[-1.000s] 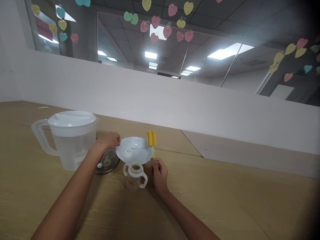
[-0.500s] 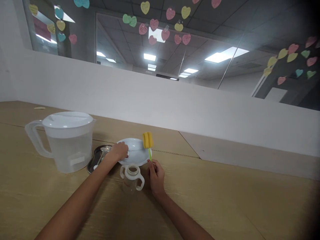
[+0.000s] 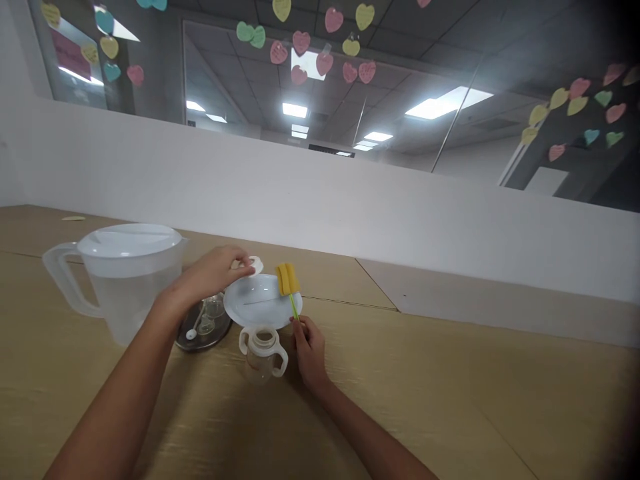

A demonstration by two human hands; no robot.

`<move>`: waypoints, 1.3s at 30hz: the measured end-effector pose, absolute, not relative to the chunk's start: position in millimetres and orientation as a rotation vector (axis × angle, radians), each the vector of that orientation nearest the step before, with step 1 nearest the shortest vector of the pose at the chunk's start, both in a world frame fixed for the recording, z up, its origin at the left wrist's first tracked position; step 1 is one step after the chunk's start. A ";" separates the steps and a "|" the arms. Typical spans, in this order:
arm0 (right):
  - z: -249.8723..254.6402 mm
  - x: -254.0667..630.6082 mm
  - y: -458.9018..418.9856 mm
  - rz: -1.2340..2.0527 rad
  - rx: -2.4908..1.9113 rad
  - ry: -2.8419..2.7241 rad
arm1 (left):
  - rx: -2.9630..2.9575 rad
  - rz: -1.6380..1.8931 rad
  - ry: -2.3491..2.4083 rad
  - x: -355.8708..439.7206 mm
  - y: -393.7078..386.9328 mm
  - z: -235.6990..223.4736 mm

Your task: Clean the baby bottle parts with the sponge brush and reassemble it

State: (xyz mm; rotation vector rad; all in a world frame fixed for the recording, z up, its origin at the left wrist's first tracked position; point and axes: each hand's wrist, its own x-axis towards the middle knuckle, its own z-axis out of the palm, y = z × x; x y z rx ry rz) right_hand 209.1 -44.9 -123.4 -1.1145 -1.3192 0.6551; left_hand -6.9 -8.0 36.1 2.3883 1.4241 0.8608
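A: What's the left hand (image 3: 213, 272) got?

B: A white ring (image 3: 255, 265), pinched at the fingertips. It's clear of the plate (image 3: 235, 303), just past the plate's far rim, and the fingers cover only part of it.

A: And the right hand (image 3: 310, 353)?

B: Closed around the green handle of a brush (image 3: 293, 307), low on the stem, with the yellow sponge (image 3: 287, 279) standing up over the plate. The sponge looks to be touching nothing, though from this view I can't be sure it's clear of the rim.

A: How should that ring be held?

B: By its edge, I'd say, with the fingers firm but relaxed. It's small and smooth, and a wet one could slip, so keeping it low over the plate would give it a soft place to land.

A: Anything in the way?

B: The left forearm passes close to the jug (image 3: 125, 283), and the wrist is above the steel tray (image 3: 203, 327), with a spoon (image 3: 191, 333) lying on it. Moving the arm slowly would avoid a knock.

A: And the bottle (image 3: 263, 355)?

B: It's upright on the table (image 3: 450, 400), just in front of the plate, with its neck open and its two handles out to the sides. It sits between the hands, so the brush should be kept high as it passes over.
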 end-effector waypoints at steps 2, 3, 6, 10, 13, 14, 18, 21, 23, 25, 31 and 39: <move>-123.1 208.5 -46.1 0.645 -1.109 -1.330 | 2.427 0.614 1.661 -18.6 -2.3 31.8; -123.0 208.3 -46.3 0.643 -1.105 -1.325 | 2.412 0.452 1.746 -23.3 1.5 28.4; -123.0 208.1 -45.5 0.633 -1.099 -1.292 | 2.298 0.064 1.903 -30.4 13.0 16.5; -123.0 208.6 -43.2 0.651 -1.100 -1.256 | 2.217 -0.113 1.990 -26.4 21.7 3.1; -122.7 208.8 -43.2 0.661 -1.096 -1.253 | 2.159 -0.136 1.992 -20.1 22.2 -3.3; -122.6 208.9 -43.4 0.659 -1.096 -1.253 | 2.141 -0.147 1.990 -18.3 21.8 -4.8; -122.8 208.8 -44.0 0.661 -1.105 -1.255 | 2.086 -0.200 1.970 -14.0 19.9 -7.7; -123.3 208.9 -43.8 0.674 -1.104 -1.251 | 2.047 -0.264 1.957 -12.8 19.1 -8.3; -123.2 208.9 -43.7 0.679 -1.100 -1.253 | 2.034 -0.294 1.957 -12.6 18.6 -8.1; -122.8 208.9 -43.8 0.673 -1.102 -1.256 | 2.048 -0.285 1.966 -13.0 17.7 -6.2; -121.5 209.0 -44.0 0.656 -1.103 -1.262 | 2.234 -0.063 1.918 -7.6 -0.2 21.2; -121.0 208.0 -43.5 0.655 -1.092 -1.253 | 2.555 0.020 1.261 41.4 -55.6 34.6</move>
